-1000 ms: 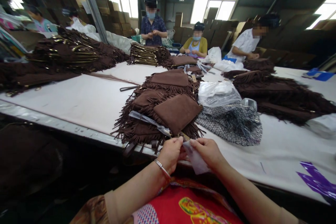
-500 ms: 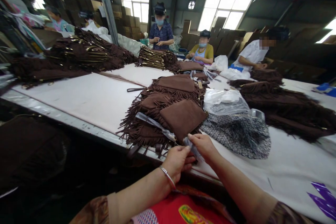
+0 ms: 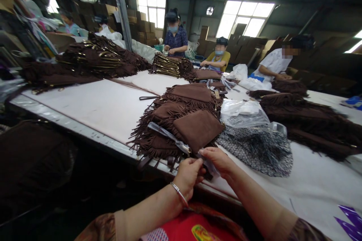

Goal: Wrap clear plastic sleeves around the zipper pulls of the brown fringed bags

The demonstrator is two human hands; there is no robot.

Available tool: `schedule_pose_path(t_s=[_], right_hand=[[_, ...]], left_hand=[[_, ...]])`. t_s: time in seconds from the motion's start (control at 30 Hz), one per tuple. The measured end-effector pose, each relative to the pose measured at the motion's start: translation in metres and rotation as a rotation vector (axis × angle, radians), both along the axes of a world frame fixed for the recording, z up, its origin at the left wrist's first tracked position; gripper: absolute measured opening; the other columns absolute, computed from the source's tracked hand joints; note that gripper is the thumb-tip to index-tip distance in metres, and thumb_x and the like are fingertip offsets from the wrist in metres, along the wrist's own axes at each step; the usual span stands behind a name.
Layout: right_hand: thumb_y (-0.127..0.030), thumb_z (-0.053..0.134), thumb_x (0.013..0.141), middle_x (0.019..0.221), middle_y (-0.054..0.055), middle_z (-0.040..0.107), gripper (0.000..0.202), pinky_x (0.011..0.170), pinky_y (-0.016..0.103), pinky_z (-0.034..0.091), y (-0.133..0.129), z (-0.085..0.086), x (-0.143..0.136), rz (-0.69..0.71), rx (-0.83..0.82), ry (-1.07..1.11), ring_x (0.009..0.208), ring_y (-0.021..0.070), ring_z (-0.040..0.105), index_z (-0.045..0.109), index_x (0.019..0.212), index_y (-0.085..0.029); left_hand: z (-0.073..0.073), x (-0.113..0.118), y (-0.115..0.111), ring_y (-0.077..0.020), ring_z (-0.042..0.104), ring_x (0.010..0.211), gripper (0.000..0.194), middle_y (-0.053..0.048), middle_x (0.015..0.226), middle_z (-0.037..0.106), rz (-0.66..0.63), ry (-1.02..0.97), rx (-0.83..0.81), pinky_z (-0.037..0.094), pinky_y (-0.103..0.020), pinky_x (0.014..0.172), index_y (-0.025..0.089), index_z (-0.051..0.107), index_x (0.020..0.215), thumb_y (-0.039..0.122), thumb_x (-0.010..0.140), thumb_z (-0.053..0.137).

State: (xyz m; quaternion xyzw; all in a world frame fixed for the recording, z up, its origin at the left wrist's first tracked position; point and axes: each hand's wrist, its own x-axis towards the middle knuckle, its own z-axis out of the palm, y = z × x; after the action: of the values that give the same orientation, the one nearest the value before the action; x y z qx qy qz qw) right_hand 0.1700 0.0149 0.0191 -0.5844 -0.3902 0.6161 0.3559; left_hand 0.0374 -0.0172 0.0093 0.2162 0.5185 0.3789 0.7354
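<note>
At the table's near edge my two hands meet in front of a brown fringed pouch (image 3: pixel 199 128). My right hand (image 3: pixel 220 161) pinches a clear plastic strip (image 3: pixel 210 168) between thumb and fingers, and the strip hangs down past the palm. Close beside it my left hand (image 3: pixel 189 175) is closed, thumb against fingers; whatever lies in its pinch is hidden. Another clear plastic strip (image 3: pixel 166 135) lies slantwise over the fringed pouches, its lower end near a small metal fitting (image 3: pixel 189 153) just above my left fingers. Short dark straps (image 3: pixel 171 161) hang over the edge.
A black-and-white knitted cloth (image 3: pixel 257 150) and a clear plastic bag (image 3: pixel 243 112) lie right of the pouches on the white table (image 3: pixel 93 101). More brown piles stand at left (image 3: pixel 98 58) and right (image 3: pixel 305 124). Several co-workers are across the table.
My left fingers have drawn closer together, and my right hand has shifted slightly, still pinching the plastic strip. The view has tilted a little. The pouches lie as before.
</note>
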Motion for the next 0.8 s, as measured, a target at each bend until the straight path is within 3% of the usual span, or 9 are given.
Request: schedule_pose_path(t_s=[0.13, 0.23, 0.43, 0.57, 0.67, 0.8], right_hand=[[-0.052, 0.071, 0.066, 0.054, -0.004, 0.052, 0.040, 0.049, 0.023, 0.029, -0.007, 0.001, 0.001, 0.094, 0.068, -0.122, 0.050, 0.0085, 0.041, 0.058, 0.063, -0.014], [-0.055, 0.068, 0.069, 0.051, -0.005, 0.048, 0.043, 0.048, 0.024, 0.024, -0.012, 0.000, 0.000, 0.130, 0.103, -0.173, 0.049, 0.0076, 0.036, 0.059, 0.061, -0.014], [-0.052, 0.069, 0.068, 0.058, -0.001, 0.058, 0.040, 0.053, 0.025, 0.029, -0.011, -0.004, -0.011, 0.071, 0.102, -0.099, 0.053, 0.0100, 0.043, 0.068, 0.070, -0.012], [-0.049, 0.074, 0.063, 0.055, -0.001, 0.056, 0.037, 0.052, 0.024, 0.029, -0.007, -0.005, -0.026, 0.050, 0.067, -0.043, 0.052, 0.0098, 0.043, 0.064, 0.063, -0.013], [-0.048, 0.077, 0.060, 0.057, 0.000, 0.059, 0.038, 0.052, 0.024, 0.031, -0.006, -0.003, -0.032, 0.026, 0.040, 0.029, 0.052, 0.0101, 0.045, 0.065, 0.064, -0.012], [-0.040, 0.077, 0.061, 0.061, 0.002, 0.064, 0.031, 0.053, 0.025, 0.037, -0.010, 0.001, -0.035, -0.049, -0.004, 0.138, 0.055, 0.0120, 0.052, 0.066, 0.067, -0.012]], left_hand=[[0.000, -0.007, 0.016, -0.0089, 0.050, 0.053, 0.042, 0.003, 0.065, 0.052, 0.117, 0.022, 0.047, 0.039, -0.021, 0.046, 0.016, 0.057, 0.078, 0.053, 0.066, 0.073], [0.002, -0.014, 0.034, -0.0075, 0.042, 0.048, 0.039, 0.006, 0.056, 0.045, 0.136, 0.090, 0.149, 0.034, -0.020, 0.044, 0.017, 0.053, 0.068, 0.047, 0.061, 0.076], [0.009, -0.037, 0.056, -0.0057, 0.035, 0.044, 0.026, 0.006, 0.050, 0.044, -0.049, 0.223, 0.401, 0.027, -0.021, 0.042, 0.016, 0.054, 0.060, 0.033, 0.063, 0.074], [0.011, -0.046, 0.061, -0.0048, 0.032, 0.041, 0.029, 0.008, 0.047, 0.041, -0.109, 0.195, 0.370, 0.025, -0.020, 0.041, 0.018, 0.050, 0.059, 0.034, 0.063, 0.074], [0.013, -0.051, 0.062, -0.0066, 0.040, 0.043, 0.034, 0.007, 0.049, 0.044, -0.068, 0.170, 0.272, 0.032, -0.020, 0.043, 0.018, 0.050, 0.064, 0.039, 0.063, 0.076], [0.015, -0.054, 0.041, -0.0147, 0.061, 0.065, 0.039, -0.003, 0.074, 0.063, -0.022, 0.109, 0.245, 0.046, -0.024, 0.053, 0.015, 0.059, 0.080, 0.051, 0.071, 0.071]])
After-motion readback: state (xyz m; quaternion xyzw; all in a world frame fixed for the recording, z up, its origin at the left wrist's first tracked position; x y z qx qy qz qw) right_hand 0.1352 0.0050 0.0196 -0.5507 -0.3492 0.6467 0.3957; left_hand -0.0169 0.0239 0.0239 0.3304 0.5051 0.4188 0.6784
